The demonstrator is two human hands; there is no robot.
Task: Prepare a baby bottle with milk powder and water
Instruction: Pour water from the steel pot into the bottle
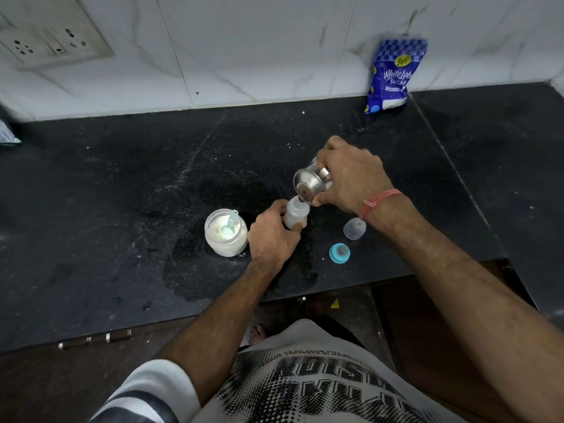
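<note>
The left hand wraps around a small, translucent white plastic baby bottle standing open on the black stone counter, while the right hand clasps a small steel cup, tipped so its rim meets the bottle's mouth. Just left of the bottle stands an open clear jar of white milk powder with a pale blue scoop inside. To the right lie a clear bottle cap and a blue teat ring, and a blue sugar packet leans against the marble wall.
</note>
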